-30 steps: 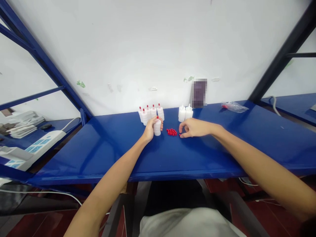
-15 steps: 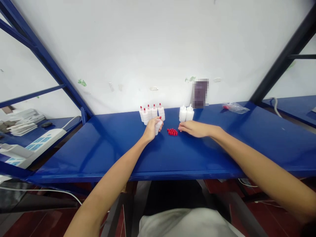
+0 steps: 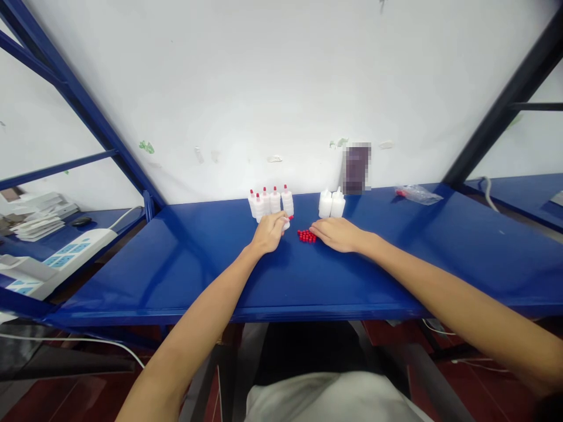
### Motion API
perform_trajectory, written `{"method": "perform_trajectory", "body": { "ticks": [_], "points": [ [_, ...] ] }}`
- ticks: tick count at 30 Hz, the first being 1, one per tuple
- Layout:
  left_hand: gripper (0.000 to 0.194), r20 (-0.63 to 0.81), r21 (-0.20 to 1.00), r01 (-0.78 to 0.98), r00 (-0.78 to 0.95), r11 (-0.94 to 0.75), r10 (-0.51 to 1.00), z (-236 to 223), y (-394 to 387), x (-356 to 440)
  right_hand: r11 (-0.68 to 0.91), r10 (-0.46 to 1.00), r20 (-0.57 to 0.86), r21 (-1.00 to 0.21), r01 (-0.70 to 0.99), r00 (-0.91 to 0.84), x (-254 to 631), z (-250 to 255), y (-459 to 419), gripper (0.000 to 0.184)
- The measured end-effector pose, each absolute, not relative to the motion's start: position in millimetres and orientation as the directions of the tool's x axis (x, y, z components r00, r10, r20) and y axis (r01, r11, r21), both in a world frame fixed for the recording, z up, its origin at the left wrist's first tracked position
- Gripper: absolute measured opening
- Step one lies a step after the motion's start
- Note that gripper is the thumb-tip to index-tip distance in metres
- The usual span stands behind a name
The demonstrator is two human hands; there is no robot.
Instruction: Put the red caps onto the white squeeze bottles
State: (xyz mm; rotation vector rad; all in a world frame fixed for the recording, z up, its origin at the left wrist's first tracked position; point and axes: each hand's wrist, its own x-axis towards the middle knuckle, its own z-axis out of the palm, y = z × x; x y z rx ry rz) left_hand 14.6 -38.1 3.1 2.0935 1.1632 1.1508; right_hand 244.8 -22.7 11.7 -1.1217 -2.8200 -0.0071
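My left hand (image 3: 269,232) is wrapped round a white squeeze bottle (image 3: 286,224), which tilts to the right; most of its body is hidden by the fingers. A red cap (image 3: 291,217) sits on its tip. My right hand (image 3: 338,234) reaches from the right to a pile of small red caps (image 3: 307,235), its bunched fingertips touching the right side. What they pinch, if anything, is hidden. Behind my left hand several white bottles with red caps (image 3: 275,202) stand upright. Beyond my right hand stand several white bottles without red caps (image 3: 338,205).
All this is on a blue table (image 3: 281,287) against a white wall. A clear plastic bag (image 3: 420,194) with something red lies at the back right. On the left are a power strip (image 3: 79,251) and blue frame posts (image 3: 94,126).
My right hand has moved left, onto the edge of the cap pile. The bottle in my left hand has tipped over to the right, and the hand has turned with it.
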Motion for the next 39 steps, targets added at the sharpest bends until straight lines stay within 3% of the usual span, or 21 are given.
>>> {"method": "perform_trajectory", "body": {
  "ticks": [9, 15, 24, 32, 35, 39],
  "points": [
    [0.033, 0.446, 0.642, 0.538, 0.316, -0.546, 0.837, 3.3, -40.2, 13.9, 0.663, 0.748, 0.170, -0.134, 0.737, -0.642, 238.3, 18.7, -30.6, 0.047],
    [0.033, 0.405, 0.457, 0.703, 0.381, -0.545, 0.831, 7.1, -43.3, 17.9, 0.594, 0.798, 0.254, -0.484, 0.642, -0.546, 232.1, 25.0, -36.4, 0.043],
    [0.043, 0.381, 0.424, 0.761, 0.342, -0.491, 0.859, 5.8, -38.9, 18.6, 0.434, 0.898, 0.244, -0.359, 0.826, -0.365, 258.5, 17.9, -7.5, 0.036],
    [0.048, 0.359, 0.420, 0.750, 0.380, -0.511, 0.852, 7.8, -39.4, 16.8, 0.591, 0.806, 0.346, -0.430, 0.683, -0.480, 256.0, 15.6, -6.8, 0.032],
    [0.051, 0.369, 0.361, 0.780, 0.383, -0.510, 0.847, 7.1, -38.9, 17.5, 0.665, 0.746, 0.406, -0.498, 0.557, -0.528, 245.7, 17.8, -18.3, 0.038],
    [0.051, 0.382, 0.318, 0.777, 0.421, -0.544, 0.823, 5.1, -37.6, 18.7, 0.674, 0.714, 0.383, -0.604, 0.426, -0.586, 232.1, 16.6, -29.0, 0.037]
  ]
}}
